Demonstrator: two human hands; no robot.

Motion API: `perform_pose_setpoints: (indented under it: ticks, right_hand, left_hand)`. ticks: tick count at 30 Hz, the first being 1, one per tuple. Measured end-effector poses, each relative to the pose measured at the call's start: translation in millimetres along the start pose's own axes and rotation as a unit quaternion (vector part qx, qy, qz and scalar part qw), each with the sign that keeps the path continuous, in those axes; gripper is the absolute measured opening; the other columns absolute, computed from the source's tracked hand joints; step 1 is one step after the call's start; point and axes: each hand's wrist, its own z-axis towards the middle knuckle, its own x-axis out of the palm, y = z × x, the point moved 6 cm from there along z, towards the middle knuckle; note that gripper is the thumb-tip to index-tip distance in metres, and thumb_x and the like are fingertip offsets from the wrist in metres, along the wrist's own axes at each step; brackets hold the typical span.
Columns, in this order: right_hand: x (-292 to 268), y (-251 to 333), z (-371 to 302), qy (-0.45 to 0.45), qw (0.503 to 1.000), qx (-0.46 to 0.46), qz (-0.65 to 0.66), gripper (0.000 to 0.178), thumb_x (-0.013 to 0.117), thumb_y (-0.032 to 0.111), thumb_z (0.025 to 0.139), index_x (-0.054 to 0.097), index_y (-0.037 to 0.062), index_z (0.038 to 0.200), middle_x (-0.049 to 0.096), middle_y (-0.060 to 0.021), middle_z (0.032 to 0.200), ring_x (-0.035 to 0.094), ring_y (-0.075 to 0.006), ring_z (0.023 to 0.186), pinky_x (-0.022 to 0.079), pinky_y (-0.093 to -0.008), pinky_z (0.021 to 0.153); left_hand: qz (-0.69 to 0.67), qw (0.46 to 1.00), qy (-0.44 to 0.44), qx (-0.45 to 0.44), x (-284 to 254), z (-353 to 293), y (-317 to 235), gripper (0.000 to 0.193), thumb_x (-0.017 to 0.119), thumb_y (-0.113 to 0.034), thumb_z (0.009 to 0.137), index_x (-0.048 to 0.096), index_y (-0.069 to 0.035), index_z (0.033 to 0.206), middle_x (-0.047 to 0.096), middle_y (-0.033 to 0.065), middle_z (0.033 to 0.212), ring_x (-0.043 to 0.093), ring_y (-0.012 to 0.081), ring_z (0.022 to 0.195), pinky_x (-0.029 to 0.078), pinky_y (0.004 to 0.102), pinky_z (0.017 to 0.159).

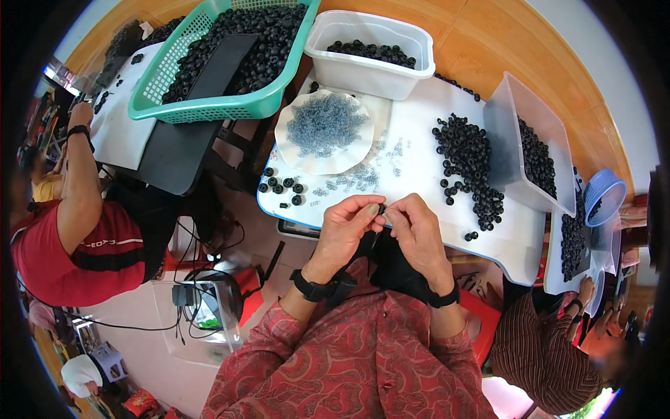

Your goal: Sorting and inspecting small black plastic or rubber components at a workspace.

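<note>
My left hand (342, 227) and my right hand (421, 234) meet just past the table's near edge, fingertips closed together. Between them is a small black round part (382, 209), mostly covered by the fingers. Ahead and to the left, a white wavy-rimmed plate (289, 150) bears a heap of tiny see-through bluish pieces (324, 124). More of these pieces lie scattered beside the plate. Several black round parts (288, 183) sit at the table's left edge, near my left hand. A larger pile of black ring-like parts (466, 150) spreads on the right.
A green basket (272, 91) of black parts stands at the far left. Behind the plate is a white tub (370, 80), and a translucent bin (513, 150) stands right, both holding black parts. People sit on both sides: a red sleeve (42, 244) left, a striped top (537, 356) right.
</note>
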Motion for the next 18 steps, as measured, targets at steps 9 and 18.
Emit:
perform_pose_setpoints:
  ticks: [9, 18]
  right_hand:
    - [0, -5, -4, -0.036, 0.999, -0.013, -0.039, 0.007, 0.063, 0.004, 0.092, 0.057, -0.0005, 0.091, 0.057, -0.0133, 0.083, 0.059, -0.0259, 0.069, 0.047, -0.0359, 0.061]
    - [-5, -5, -14, -0.060, 0.998, -0.017, -0.019, 0.007, 0.064, 0.002, 0.090, 0.057, -0.0007, 0.091, 0.057, -0.0126, 0.083, 0.060, -0.0244, 0.069, 0.048, -0.0339, 0.062]
  left_hand:
    - [-0.013, 1.000, -0.002, -0.017, 0, 1, 9, 0.021, 0.056, -0.006, 0.100, 0.065, 0.003, 0.117, 0.066, 0.0063, 0.092, 0.061, 0.0120, 0.080, 0.051, 0.0257, 0.074]
    - [-0.071, 0.996, 0.018, -0.045, 12, 1, 10, 0.021, 0.056, -0.008, 0.100, 0.064, 0.003, 0.117, 0.064, 0.0033, 0.090, 0.058, 0.0095, 0.078, 0.049, 0.0239, 0.072]
